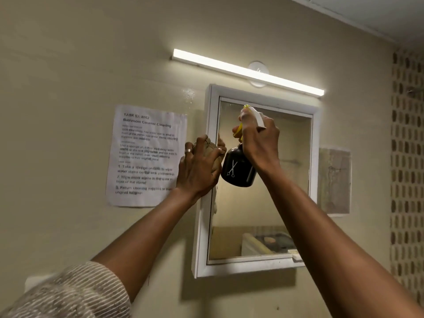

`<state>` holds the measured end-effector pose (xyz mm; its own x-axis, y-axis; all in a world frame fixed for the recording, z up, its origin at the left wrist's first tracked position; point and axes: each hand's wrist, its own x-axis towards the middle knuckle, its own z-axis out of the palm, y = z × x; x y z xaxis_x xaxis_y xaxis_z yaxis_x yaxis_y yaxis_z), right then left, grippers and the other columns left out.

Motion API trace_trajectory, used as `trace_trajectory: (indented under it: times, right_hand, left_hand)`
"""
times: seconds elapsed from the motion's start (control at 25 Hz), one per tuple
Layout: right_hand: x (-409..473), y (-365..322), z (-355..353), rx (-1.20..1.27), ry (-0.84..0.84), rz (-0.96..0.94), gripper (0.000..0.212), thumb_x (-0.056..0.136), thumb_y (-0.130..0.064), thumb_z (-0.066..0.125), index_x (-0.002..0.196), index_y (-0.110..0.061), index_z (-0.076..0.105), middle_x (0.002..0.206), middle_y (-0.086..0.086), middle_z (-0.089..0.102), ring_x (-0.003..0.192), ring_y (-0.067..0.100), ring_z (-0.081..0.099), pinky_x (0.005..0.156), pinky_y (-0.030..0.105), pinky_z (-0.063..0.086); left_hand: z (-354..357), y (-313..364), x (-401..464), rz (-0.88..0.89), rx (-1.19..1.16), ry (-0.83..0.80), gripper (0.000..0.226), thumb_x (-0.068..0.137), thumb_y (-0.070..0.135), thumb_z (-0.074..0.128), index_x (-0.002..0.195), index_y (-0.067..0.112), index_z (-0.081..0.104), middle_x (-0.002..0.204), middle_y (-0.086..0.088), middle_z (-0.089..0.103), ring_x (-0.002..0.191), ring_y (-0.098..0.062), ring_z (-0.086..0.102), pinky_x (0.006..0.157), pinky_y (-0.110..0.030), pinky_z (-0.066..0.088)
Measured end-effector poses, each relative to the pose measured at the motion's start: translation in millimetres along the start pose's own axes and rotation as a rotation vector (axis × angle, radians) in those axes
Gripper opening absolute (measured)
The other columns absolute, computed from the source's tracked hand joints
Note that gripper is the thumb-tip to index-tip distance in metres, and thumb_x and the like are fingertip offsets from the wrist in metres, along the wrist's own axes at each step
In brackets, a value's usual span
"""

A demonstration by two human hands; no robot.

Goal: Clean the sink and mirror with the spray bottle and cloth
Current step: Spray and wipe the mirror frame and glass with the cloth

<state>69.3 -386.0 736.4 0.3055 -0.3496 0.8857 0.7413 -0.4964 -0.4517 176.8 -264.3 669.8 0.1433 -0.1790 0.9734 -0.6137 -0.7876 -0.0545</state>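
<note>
A white-framed mirror (284, 203) hangs on the beige wall. My right hand (260, 143) is raised in front of its upper part, shut on a black spray bottle (237, 171) with a white and yellow spray head and a white scissors mark. My left hand (198, 168) presses a beige cloth (212, 149) against the mirror's left frame edge, beside the bottle. A strip of the cloth hangs down below that hand along the frame. The sink is out of view.
A printed instruction sheet (146, 157) is taped to the wall left of the mirror. A lit tube lamp (247, 72) runs above it. A worn paper (335, 180) hangs to the right, and a patterned vent-block wall (406, 157) fills the far right.
</note>
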Motion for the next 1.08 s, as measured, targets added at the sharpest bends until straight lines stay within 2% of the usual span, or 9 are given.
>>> trace_trajectory:
  times: [0.12,0.28,0.44,0.6,0.72,0.88,0.96,1.0,1.08]
  right_hand:
    - [-27.7,4.8,-2.2,0.058,-0.069,0.03,0.036,0.107,-0.027,0.052,0.106,0.005,0.069,0.074,0.008,0.071,0.05,-0.006,0.064,0.045,0.006,0.045]
    - [-56.8,17.9,-3.4,0.04,-0.112,0.055,0.034,0.106,-0.027,0.052,0.102,0.001,0.071,0.077,0.008,0.073,0.053,-0.005,0.065,0.048,0.005,0.046]
    - [-80.1,38.2,-3.6,0.009,-0.143,0.101,0.035,0.106,-0.033,0.052,0.103,-0.005,0.073,0.085,0.013,0.079,0.068,0.007,0.073,0.054,0.009,0.05]
    - [-97.1,44.7,-5.6,0.02,-0.16,0.155,0.031,0.107,-0.029,0.052,0.105,-0.006,0.073,0.083,0.011,0.077,0.06,-0.007,0.067,0.053,0.008,0.05]
    - [-107.6,48.9,-6.1,0.007,-0.165,0.172,0.031,0.108,-0.028,0.051,0.104,-0.006,0.073,0.082,0.009,0.074,0.059,-0.009,0.066,0.053,0.007,0.05]
    - [-116.3,49.2,-6.1,-0.004,-0.156,0.197,0.031,0.107,-0.026,0.052,0.099,-0.005,0.074,0.077,0.004,0.073,0.06,-0.006,0.067,0.055,0.007,0.051]
    - [-119.2,48.1,-9.7,-0.007,-0.154,0.198,0.03,0.107,-0.027,0.053,0.095,-0.008,0.074,0.076,0.002,0.074,0.061,-0.003,0.068,0.056,0.009,0.052]
    - [-120.9,48.5,-12.6,-0.015,-0.157,0.196,0.03,0.106,-0.028,0.053,0.093,-0.011,0.074,0.076,0.001,0.075,0.063,0.0,0.07,0.057,0.011,0.053]
    - [-117.0,49.5,-18.0,-0.047,-0.162,0.186,0.031,0.106,-0.033,0.054,0.091,-0.015,0.075,0.078,0.004,0.076,0.068,0.012,0.072,0.056,0.016,0.055]
  left_hand:
    - [7.5,4.6,-40.6,-0.015,-0.01,-0.029,0.032,0.093,0.041,0.054,0.12,0.028,0.046,0.141,-0.016,0.036,0.116,-0.042,0.043,0.07,-0.048,0.055]
    - [16.3,11.6,-99.2,-0.046,-0.05,-0.024,0.046,0.086,0.031,0.071,0.119,0.025,0.04,0.134,-0.017,0.037,0.108,-0.041,0.045,0.063,-0.042,0.054]
    - [25.7,15.2,-161.3,-0.095,-0.143,-0.041,0.038,0.088,0.025,0.069,0.12,0.024,0.047,0.133,-0.017,0.041,0.109,-0.039,0.046,0.07,-0.043,0.056]
    - [34.9,16.6,-227.6,-0.051,-0.228,-0.092,0.035,0.072,0.014,0.072,0.105,0.026,0.067,0.13,-0.008,0.041,0.116,-0.029,0.043,0.081,-0.039,0.056]
    - [46.5,18.0,-259.1,-0.164,-0.238,-0.129,0.036,0.072,0.019,0.061,0.104,0.033,0.066,0.131,-0.011,0.043,0.116,-0.03,0.045,0.079,-0.037,0.056]
    - [62.6,33.0,-300.4,-0.276,-0.282,-0.118,0.04,0.066,0.011,0.071,0.099,0.034,0.068,0.131,-0.012,0.047,0.116,-0.026,0.048,0.079,-0.029,0.052]
    - [66.0,42.8,-321.7,-0.511,-0.37,-0.153,0.029,0.077,0.011,0.068,0.098,0.031,0.067,0.114,-0.003,0.066,0.095,-0.017,0.063,0.077,-0.029,0.056]
    - [68.7,40.7,-330.0,-0.589,-0.362,-0.116,0.028,0.081,0.007,0.066,0.096,0.031,0.063,0.088,0.004,0.072,0.074,-0.013,0.065,0.075,-0.033,0.058]
    - [68.3,29.3,-305.1,-0.591,-0.228,-0.016,0.039,0.082,0.004,0.065,0.081,0.039,0.047,0.05,0.015,0.055,0.049,-0.003,0.052,0.071,-0.034,0.052]
